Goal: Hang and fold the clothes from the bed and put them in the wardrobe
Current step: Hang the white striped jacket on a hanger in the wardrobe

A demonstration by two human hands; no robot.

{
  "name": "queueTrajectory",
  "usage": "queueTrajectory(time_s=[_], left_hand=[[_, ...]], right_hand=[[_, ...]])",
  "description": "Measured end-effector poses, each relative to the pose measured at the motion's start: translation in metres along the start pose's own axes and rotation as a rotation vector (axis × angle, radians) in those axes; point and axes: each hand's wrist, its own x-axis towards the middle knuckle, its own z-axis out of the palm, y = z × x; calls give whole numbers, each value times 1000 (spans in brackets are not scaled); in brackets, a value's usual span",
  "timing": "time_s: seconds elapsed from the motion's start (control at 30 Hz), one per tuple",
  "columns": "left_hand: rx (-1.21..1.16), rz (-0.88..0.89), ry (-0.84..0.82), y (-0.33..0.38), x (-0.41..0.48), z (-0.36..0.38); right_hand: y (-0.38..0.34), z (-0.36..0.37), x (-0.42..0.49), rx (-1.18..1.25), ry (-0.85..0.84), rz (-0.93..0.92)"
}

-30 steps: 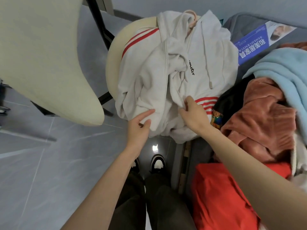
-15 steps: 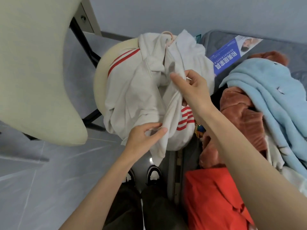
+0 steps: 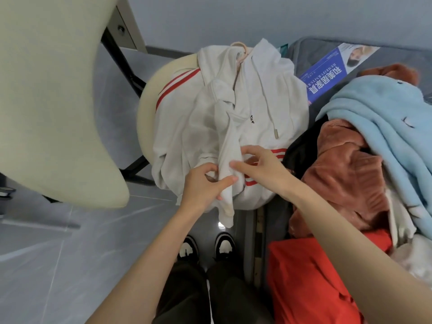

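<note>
White cotton runs between my hands. My left hand pinches the long white sleeve low down, thumb over fingers. My right hand pinches the same sleeve just above it, so the two hands sit close together, nearly touching. Half a second ago my right hand was up at the garment's chest. It has come down to meet the left, and the sleeve now lies as one narrow band down the front, its cuff dangling off the seat edge above my black-and-white shoes. I judge the sleeve is being straightened so the garment can hang neatly.

It belongs to the white cotton hoodie with red stripes, heaped on the round cream chair seat, with a pale pink hanger showing at its collar. To the left the grey tiled floor gives open room, though the cream chair back looms close. To the right, the grey bed lies just beside the seat, piled with a red garment, a rust velvet one and a pale blue fleece.
</note>
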Motion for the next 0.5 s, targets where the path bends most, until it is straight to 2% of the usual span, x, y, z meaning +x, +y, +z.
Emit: queueTrajectory(time_s=[0.13, 0.3, 0.43, 0.5], left_hand=[[3, 14, -26, -6, -5, -9], [152, 80, -118, -18, -11, -20], [177, 129, -125, -17, -12, -4], [155, 129, -92, -14, -9, 4]], right_hand=[[-3, 9, -2, -103, 35, -95], [-20, -3, -14, 92, 317, -197], [-37, -15, -9, 103, 292, -228], [-38, -15, -2, 121, 353, -204]])
